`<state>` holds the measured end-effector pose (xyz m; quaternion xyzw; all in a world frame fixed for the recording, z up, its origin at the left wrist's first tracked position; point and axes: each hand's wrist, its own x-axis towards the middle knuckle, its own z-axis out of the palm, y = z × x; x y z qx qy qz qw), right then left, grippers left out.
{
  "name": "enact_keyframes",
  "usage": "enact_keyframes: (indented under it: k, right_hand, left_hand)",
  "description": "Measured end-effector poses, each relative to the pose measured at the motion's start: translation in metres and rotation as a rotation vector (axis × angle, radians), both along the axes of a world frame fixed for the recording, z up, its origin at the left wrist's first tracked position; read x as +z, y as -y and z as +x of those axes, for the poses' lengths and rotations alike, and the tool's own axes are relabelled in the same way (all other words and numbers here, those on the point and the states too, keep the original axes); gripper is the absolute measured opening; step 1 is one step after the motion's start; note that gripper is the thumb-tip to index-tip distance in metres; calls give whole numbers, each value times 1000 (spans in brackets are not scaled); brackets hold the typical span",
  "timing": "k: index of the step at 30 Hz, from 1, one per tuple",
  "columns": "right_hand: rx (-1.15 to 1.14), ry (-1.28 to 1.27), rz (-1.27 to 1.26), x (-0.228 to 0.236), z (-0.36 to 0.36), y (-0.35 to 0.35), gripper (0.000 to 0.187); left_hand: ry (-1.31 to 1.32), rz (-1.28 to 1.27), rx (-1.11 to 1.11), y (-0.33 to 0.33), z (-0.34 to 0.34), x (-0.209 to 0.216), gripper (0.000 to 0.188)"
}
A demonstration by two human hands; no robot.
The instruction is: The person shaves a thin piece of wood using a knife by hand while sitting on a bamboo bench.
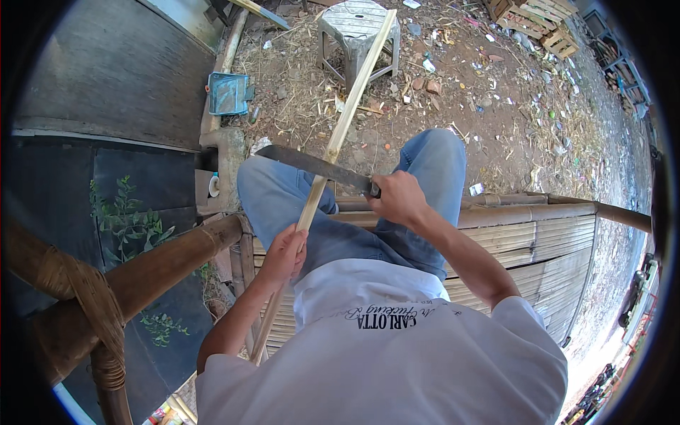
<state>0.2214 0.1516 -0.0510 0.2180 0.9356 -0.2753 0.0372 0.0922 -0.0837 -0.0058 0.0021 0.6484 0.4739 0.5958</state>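
A long, pale bamboo strip (346,117) runs slantwise from beside my left hip up past my knees, its far end in front of a stool. My left hand (284,253) is closed around its lower part, in front of my lap. In my right hand (398,198) is the dark handle of a machete (304,161), above my right thigh. Its broad, dark blade points left and lies across the strip between my knees, with the tip over my left knee. Whether the edge bites into the bamboo I cannot tell.
I sit on a bamboo-slat bench (496,244) with a thick bamboo pole (170,265) at the left. Ahead stands a weathered plastic stool (356,21) on littered dirt. A blue tray (229,93) is at the left, wooden crates (531,20) at the far right.
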Motion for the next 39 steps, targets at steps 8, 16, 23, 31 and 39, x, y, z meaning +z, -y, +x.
enact_keyframes:
  k: [8,16,23,31,39]
  right_hand:
    - [7,96,17,-8,-2,-10,25]
    - [-45,83,-31,-4,-1,-9,24]
    - [-29,130,32,10,-6,-12,24]
    - [-90,76,-61,9,-13,-16,26]
    - [-204,39,-82,-4,-12,-19,26]
  left_hand:
    - [51,-51,15,7,0,2,22]
    - [-534,-54,-171,12,14,-2,31]
    - [-782,-34,-282,11,17,8,28]
    - [-903,-94,-385,7,21,18,24]
    - [-1072,-89,-501,12,25,10,21]
